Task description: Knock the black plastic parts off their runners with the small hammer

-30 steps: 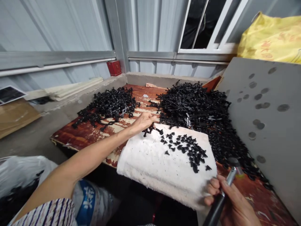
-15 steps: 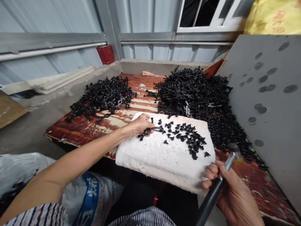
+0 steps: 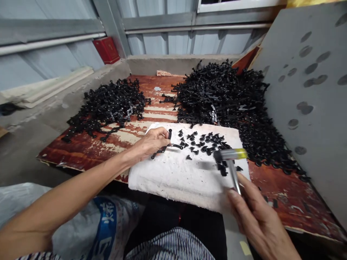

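Observation:
My left hand (image 3: 150, 143) is closed on a slim black bracket (image 3: 175, 146) with rounded, knobbed ends, low over a folded white cloth (image 3: 168, 182). Parts of the bracket are hidden by my fingers. In my right hand (image 3: 255, 213) is a small mallet (image 3: 231, 155), gripped by its handle. Its head has one black face and one yellow face and hangs, slightly blurred, over the right part of the cloth. Beneath and left of the head, small black studs (image 3: 206, 148) with round flat bases lie scattered on the cloth.
Black brackets form a pile (image 3: 108, 101) at the left of the worn red-brown board (image 3: 151, 115) and a larger heap (image 3: 217, 90) at the right. A grey spotted panel (image 3: 300, 90) stands along the right side. A white sack (image 3: 81, 227) sits below, left.
The mallet has swung up and left from beside the cloth, its head now over the studs. My left hand stays near the cloth's left part with the bracket. The view has tilted down.

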A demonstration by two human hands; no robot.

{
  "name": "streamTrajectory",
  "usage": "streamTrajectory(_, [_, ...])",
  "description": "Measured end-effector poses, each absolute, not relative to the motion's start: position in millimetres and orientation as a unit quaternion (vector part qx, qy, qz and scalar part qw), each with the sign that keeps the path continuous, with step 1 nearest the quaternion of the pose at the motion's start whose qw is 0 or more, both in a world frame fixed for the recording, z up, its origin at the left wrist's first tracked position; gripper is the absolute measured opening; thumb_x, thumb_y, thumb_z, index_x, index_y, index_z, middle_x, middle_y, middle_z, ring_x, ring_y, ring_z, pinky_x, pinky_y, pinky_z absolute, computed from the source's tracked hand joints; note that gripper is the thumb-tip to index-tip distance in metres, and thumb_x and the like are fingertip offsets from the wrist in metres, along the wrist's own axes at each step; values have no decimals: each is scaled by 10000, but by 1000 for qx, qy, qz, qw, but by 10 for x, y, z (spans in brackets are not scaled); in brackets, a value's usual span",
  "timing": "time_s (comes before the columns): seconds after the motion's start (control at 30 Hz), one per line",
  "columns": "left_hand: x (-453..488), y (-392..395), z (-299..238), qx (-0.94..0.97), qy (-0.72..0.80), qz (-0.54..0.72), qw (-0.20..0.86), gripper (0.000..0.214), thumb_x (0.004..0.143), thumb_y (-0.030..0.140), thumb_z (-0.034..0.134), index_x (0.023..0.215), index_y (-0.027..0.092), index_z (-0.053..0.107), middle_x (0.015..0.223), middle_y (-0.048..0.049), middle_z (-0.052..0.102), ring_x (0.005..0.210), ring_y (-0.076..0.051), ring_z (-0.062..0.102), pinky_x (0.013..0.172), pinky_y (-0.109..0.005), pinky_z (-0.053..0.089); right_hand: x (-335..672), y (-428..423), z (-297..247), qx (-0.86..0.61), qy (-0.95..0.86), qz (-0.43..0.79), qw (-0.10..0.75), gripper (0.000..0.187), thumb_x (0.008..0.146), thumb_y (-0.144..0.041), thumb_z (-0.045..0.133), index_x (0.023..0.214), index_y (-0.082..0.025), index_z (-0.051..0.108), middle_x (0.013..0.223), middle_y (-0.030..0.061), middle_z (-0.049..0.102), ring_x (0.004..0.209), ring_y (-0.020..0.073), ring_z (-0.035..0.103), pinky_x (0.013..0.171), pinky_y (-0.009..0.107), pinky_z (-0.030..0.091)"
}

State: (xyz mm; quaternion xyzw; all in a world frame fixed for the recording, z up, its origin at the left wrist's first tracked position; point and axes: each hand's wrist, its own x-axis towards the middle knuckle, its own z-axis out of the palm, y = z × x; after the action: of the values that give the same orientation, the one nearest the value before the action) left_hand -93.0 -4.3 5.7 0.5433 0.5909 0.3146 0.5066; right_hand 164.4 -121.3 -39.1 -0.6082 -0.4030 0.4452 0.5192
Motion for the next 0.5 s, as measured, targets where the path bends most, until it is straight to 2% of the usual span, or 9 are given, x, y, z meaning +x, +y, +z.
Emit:
streamTrajectory(0.07, [-953,-66,46,542,593,316,504,139,756,109,603,704,186,499,497,71,448,390,-62,373,345,-172,296,1609,-1199,-415,-603,-551,356,454,478,735,-407,722,1192,-268,712,1221,67,713,1086,267,679,879,361,573])
streamTrajectory(0.13, [-975,-95,31,523,599,312,519,124,772,128,592,726,190,495,528,53,506,391,-68,373,319,-170,296,1595,-1172,-457,-579,-667,281,376,479,872,-343,567,1337,-243,611,1302,86,664,1174,275,637,953,423,531])
streamTrajectory(0.27, [-1025,-164,9,465,599,313,572,99,809,151,570,780,187,482,638,-22,651,406,-74,413,306,-161,297,1573,-1103,-487,-540,-781,164,268,522,931,-176,408,1449,-146,467,1286,183,651,1076,290,690,823,421,600])
streamTrajectory(0.4, [-1071,-213,-3,421,589,334,603,81,794,156,606,811,151,527,618,-20,626,424,-68,429,322,-155,310,1490,-994,-426,-517,-826,82,207,571,911,-119,366,1477,-165,421,1161,196,718,1009,336,714,726,484,622])
streamTrajectory(0.5, [-1105,-232,-9,410,563,347,628,86,774,165,631,789,129,555,609,-8,591,432,-60,422,323,-153,309,1455,-883,-379,-505,-841,58,183,604,904,-97,351,1501,-180,374,1124,194,730,976,327,728,679,455,627])
